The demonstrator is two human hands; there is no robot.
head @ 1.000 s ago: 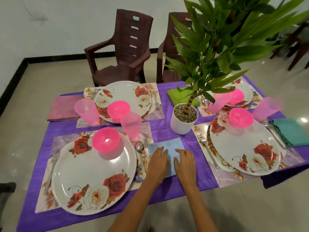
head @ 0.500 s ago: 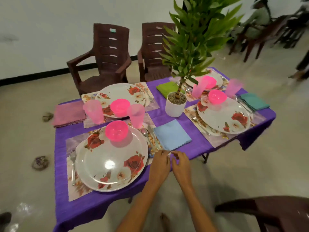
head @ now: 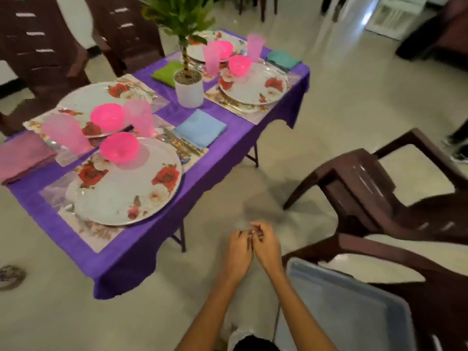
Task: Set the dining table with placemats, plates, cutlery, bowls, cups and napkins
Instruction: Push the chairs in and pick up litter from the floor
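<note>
The left hand [head: 238, 252] and the right hand [head: 266, 245] are held together over the floor, away from the table [head: 121, 269]; their fingers are loosely curled and touching one another, and nothing is seen to be grasped.

On the purple cloth, a pink bowl [head: 119, 147] is set on the nearest floral plate [head: 126, 188]; what it contains cannot be made out. A white pot [head: 189, 90] holding gravel and a green plant [head: 181, 13] is placed at the table's middle. A pink cup [head: 139, 120] is stood beside a second bowl [head: 107, 117].

A second ago both hands were laid flat on the blue napkin [head: 200, 127]; they have since been withdrawn, and the napkin is left lying beside the knife [head: 181, 144] on the placemat [head: 93, 229].

A brown chair [head: 367, 188] is seen to the right, and a grey-blue tray [head: 354, 307] is rested on another chair below it, beside the right forearm.
</note>
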